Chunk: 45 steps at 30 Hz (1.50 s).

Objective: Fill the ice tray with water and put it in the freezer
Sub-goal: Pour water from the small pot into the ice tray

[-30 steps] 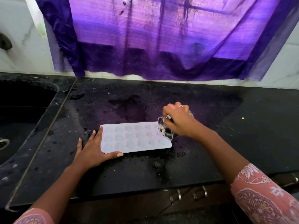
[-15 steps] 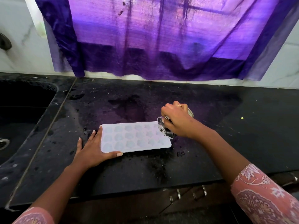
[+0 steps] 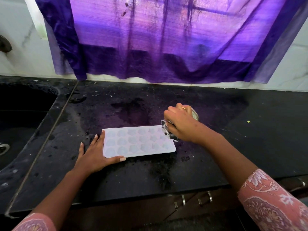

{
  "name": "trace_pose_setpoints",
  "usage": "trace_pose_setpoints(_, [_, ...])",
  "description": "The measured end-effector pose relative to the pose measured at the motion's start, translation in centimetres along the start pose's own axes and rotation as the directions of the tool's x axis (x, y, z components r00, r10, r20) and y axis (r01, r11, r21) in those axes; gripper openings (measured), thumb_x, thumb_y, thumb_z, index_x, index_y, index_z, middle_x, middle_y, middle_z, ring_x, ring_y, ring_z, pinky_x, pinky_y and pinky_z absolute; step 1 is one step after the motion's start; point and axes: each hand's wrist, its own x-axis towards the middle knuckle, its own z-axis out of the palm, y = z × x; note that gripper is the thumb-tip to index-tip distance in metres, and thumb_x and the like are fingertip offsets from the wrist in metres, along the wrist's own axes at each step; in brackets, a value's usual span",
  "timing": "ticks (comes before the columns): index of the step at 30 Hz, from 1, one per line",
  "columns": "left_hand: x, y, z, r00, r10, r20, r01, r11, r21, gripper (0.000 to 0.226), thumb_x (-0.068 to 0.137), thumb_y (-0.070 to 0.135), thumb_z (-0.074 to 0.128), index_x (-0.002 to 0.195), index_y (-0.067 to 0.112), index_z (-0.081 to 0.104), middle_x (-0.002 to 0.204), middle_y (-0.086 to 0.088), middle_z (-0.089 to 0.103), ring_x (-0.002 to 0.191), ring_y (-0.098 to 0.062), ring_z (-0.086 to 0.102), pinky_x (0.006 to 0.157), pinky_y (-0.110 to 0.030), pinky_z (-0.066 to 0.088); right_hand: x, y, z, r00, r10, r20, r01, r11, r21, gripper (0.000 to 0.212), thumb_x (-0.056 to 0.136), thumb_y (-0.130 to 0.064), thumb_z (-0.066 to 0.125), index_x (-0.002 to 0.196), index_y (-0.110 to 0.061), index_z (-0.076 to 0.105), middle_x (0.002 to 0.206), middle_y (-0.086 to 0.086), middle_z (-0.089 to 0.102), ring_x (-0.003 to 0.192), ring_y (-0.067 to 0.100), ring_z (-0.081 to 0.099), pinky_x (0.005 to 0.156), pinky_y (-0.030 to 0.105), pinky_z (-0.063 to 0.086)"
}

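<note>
Compared with a second ago, almost nothing has changed: the right hand [image 3: 180,124] is only a little higher and keeps the steel cup [image 3: 168,131] tipped over the right end of the ice tray [image 3: 138,142], fingers closed around it. The left hand [image 3: 95,155] lies open and flat, touching the tray's left edge on the black counter [image 3: 216,147].

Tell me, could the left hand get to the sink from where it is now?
Probably yes. The left hand rests at the ice tray's left end, and only bare counter lies between it and the sink.
</note>
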Motion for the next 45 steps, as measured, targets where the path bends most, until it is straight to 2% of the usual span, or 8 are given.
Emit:
trace_pose_setpoints(8, [0.0, 0.0, 0.0, 1.0, 0.0, -0.002, 0.0, 1.0, -0.003, 0.143, 0.031, 0.101, 0.031, 0.146, 0.03, -0.014, 0.157, 0.01, -0.001, 0.143, -0.006, -0.006, 0.112, -0.047, -0.014, -0.2, 0.0, -0.2, 0.999, -0.03, -0.018, 0.029, 0.998, -0.057, 0.014, 0.093, -0.016, 0.037, 0.097, -0.008, 0.048, 0.092, -0.003, 0.033, 0.099, 0.02, 0.033, 0.094, 0.036, 0.018])
trace_pose_setpoints(14, [0.0, 0.0, 0.0, 1.0, -0.001, -0.001, 0.001, 1.0, -0.003, 0.144, 0.03, 0.101, 0.031, 0.147, 0.03, -0.014, 0.157, 0.009, -0.001, 0.143, -0.006, -0.006, 0.112, -0.046, -0.014, -0.4, 0.0, -0.6, 0.996, -0.068, -0.056, 0.063, 0.995, -0.082, 0.014, 0.093, -0.015, 0.037, 0.098, -0.008, 0.048, 0.093, -0.002, 0.033, 0.105, 0.025, 0.037, 0.087, 0.035, 0.018])
trace_pose_setpoints(20, [0.1, -0.2, 0.2, 1.0, 0.0, -0.007, 0.0, 1.0, -0.002, 0.143, 0.031, 0.101, 0.032, 0.147, 0.029, -0.014, 0.157, 0.008, 0.0, 0.143, -0.006, -0.006, 0.112, -0.046, -0.014, -0.3, -0.1, -0.8, 0.995, -0.068, -0.07, 0.06, 0.992, -0.111, 0.017, 0.094, -0.015, 0.036, 0.101, -0.006, 0.048, 0.107, 0.007, 0.049, 0.107, 0.025, 0.037, 0.089, 0.036, 0.019])
trace_pose_setpoints(27, [0.1, -0.1, 0.2, 1.0, 0.008, -0.008, -0.008, 1.0, -0.002, 0.141, 0.034, 0.1, 0.033, 0.147, 0.03, -0.014, 0.157, 0.009, -0.001, 0.143, -0.006, -0.007, 0.112, -0.047, -0.016, -0.8, -0.1, 0.4, 0.998, -0.038, -0.046, 0.038, 0.999, -0.015, 0.011, 0.095, -0.017, 0.036, 0.085, -0.015, 0.033, 0.091, -0.003, 0.033, 0.09, 0.015, 0.025, 0.085, 0.035, 0.019])
trace_pose_setpoints(30, [0.1, -0.1, 0.1, 1.0, 0.009, -0.013, -0.009, 1.0, -0.005, 0.141, 0.035, 0.099, 0.034, 0.147, 0.029, -0.012, 0.157, 0.01, -0.002, 0.143, -0.007, -0.007, 0.111, -0.048, -0.016, -1.1, 0.0, 1.0, 0.999, 0.0, -0.041, 0.001, 1.0, 0.022, 0.01, 0.095, -0.018, 0.037, 0.085, -0.016, 0.033, 0.092, -0.004, 0.032, 0.089, 0.014, 0.024, 0.082, 0.029, 0.014])
trace_pose_setpoints(34, [0.1, -0.2, 0.3, 0.999, 0.013, -0.037, -0.014, 1.0, -0.008, 0.138, 0.037, 0.098, 0.037, 0.148, 0.029, -0.009, 0.157, 0.011, -0.005, 0.143, -0.007, -0.007, 0.111, -0.049, -0.015, -1.3, 0.4, 1.8, 0.988, 0.1, -0.116, -0.077, 0.979, 0.191, 0.011, 0.093, -0.013, 0.04, 0.083, -0.014, 0.035, 0.09, -0.001, 0.037, 0.088, 0.018, 0.03, 0.083, 0.032, 0.023])
trace_pose_setpoints(39, [0.1, 0.1, 0.1, 0.999, -0.02, -0.028, 0.021, 1.0, 0.011, 0.147, 0.029, 0.101, 0.03, 0.147, 0.025, -0.013, 0.156, 0.009, -0.013, 0.143, -0.009, -0.012, 0.111, -0.048, -0.015, -1.5, 1.5, 2.9, 0.935, 0.276, -0.223, -0.117, 0.834, 0.54, 0.022, 0.092, -0.013, 0.048, 0.074, -0.017, 0.035, 0.078, -0.004, 0.038, 0.077, 0.018, 0.037, 0.068, 0.027, 0.029])
trace_pose_setpoints(45, [-0.6, 0.6, 0.0, 0.997, 0.008, -0.08, 0.002, 0.993, 0.116, 0.144, 0.032, 0.102, 0.017, 0.147, 0.022, -0.016, 0.154, 0.005, -0.023, 0.138, -0.01, -0.028, 0.108, -0.048, -0.022, -1.9, 1.4, 4.7, 0.879, 0.466, -0.1, -0.156, 0.48, 0.863, 0.023, 0.092, -0.018, 0.05, 0.072, -0.021, 0.039, 0.072, -0.007, 0.039, 0.068, 0.008, 0.036, 0.064, 0.026, 0.031])
